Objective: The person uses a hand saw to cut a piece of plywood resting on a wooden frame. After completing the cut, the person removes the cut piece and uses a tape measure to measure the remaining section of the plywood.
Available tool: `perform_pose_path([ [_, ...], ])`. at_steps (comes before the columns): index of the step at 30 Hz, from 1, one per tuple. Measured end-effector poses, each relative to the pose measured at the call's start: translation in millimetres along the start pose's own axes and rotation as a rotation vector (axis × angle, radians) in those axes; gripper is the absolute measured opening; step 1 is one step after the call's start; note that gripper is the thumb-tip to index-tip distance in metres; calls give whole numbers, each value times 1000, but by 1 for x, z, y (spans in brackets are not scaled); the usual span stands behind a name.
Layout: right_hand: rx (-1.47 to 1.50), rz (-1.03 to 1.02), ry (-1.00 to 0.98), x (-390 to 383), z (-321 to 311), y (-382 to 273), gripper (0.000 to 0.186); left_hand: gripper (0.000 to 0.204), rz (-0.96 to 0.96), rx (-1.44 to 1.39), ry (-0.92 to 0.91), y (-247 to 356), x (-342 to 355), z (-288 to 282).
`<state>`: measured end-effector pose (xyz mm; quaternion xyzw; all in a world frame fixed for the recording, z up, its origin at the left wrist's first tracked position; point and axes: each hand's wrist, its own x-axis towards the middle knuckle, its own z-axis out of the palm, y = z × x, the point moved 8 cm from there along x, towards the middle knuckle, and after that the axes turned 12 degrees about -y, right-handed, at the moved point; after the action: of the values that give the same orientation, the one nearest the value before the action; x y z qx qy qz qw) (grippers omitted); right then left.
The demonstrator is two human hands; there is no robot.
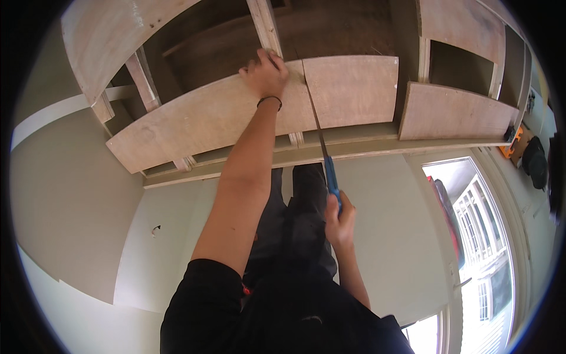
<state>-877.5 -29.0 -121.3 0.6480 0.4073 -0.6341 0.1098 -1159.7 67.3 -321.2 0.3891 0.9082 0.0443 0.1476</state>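
Observation:
My left hand (265, 75) rests on the upper edge of a long curved plywood board (188, 112), fingers curled over it beside an upright timber batten (262, 26). My right hand (341, 218) grips the blue handle of a handsaw (330, 174) below the board. The saw's narrow blade crosses the board to the right of my left hand, along a thin line through the plywood.
More curved plywood panels (457, 112) and timber supports sit at either side over dark recesses. Below are a long timber ledge (371, 144), pale walls and my legs. A bright window (477, 230), with an orange object and dark items above it, is at right.

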Motion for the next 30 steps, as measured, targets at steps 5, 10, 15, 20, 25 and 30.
perform_pose_path([
  [5, 27, -2, -27, -12, -15, -10, 44, 18, 24, -79, -36, -4, 4, -2],
  [10, 97, 71, -44, -4, -24, -45, 48, 24, 5, -199, 140, -5, 21, -21],
  [15, 4, -89, -42, 17, -21, -73, 50, 28, -5, -232, 129, -20, 61, -34],
  [20, -14, -109, 2, 26, -16, -80, 51, 31, -18, 25, 201, -4, 52, -29],
  [25, -45, -122, -13, 23, -22, -90, 48, 31, 19, 41, 197, 1, 45, -17],
  [30, -83, -75, -16, 21, -33, -82, 46, 34, 24, -52, 185, 10, 45, -14],
])
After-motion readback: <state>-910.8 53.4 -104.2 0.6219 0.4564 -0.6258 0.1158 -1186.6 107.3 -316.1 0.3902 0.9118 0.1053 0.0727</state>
